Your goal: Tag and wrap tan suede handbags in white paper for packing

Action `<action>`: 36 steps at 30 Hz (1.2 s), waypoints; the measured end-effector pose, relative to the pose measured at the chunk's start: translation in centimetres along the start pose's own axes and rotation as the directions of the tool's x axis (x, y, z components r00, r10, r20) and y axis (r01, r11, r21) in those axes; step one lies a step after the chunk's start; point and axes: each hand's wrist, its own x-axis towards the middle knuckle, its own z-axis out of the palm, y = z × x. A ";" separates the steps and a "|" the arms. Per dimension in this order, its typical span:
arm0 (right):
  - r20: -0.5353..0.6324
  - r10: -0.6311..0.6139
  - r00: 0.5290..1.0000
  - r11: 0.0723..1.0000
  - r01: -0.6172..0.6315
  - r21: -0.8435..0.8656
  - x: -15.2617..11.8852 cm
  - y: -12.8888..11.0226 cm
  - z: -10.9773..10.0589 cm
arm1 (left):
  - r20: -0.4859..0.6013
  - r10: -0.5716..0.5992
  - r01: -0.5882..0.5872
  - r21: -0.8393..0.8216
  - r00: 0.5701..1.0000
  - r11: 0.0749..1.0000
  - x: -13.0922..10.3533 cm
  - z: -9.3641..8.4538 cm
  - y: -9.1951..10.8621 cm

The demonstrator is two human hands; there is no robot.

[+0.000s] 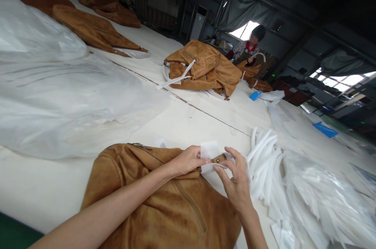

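A brown suede-like bag (pixel 164 209) with a zipper across its front lies on the table right before me. At its upper right edge is a short brown strap end (pixel 218 160) with a metal stud. A small white wrapping sheet (pixel 209 148) lies around this strap, one part standing up behind it and one part in front. My left hand (pixel 186 160) pinches the sheet and strap at their left side, fingers closed. On the right, my right hand (pixel 236 174) has its thumb and fingers curved around the sheet's other end and the strap.
Beside my right hand lie a bundle of white foam strips (pixel 264 162) and clear plastic bags (pixel 320 194). More brown bags (pixel 205 64) rest farther along the table (pixel 188 119). Plastic sheeting (pixel 73 104) covers the left side. A co-worker (pixel 249 47) stands at the far end.
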 end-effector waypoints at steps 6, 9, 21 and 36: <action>0.155 0.311 0.938 0.920 -0.338 0.198 0.6 0.2 1.7 | 0.018 0.031 -0.032 0.033 0.999 0.999 -0.4 0.6 0.0; 0.161 0.367 0.916 0.882 -0.398 0.252 0.6 0.1 2.1 | 0.017 0.005 -0.006 0.043 1.000 0.999 -0.7 0.4 0.1; 0.268 0.255 0.929 0.932 -0.310 0.186 2.3 -0.2 0.3 | 0.056 0.004 -0.009 0.085 0.998 0.996 -1.7 -0.7 0.1; 0.688 0.045 0.725 0.624 -0.558 0.547 5.2 1.8 -1.0 | -0.056 0.007 0.000 0.127 0.998 0.992 -1.9 0.0 0.2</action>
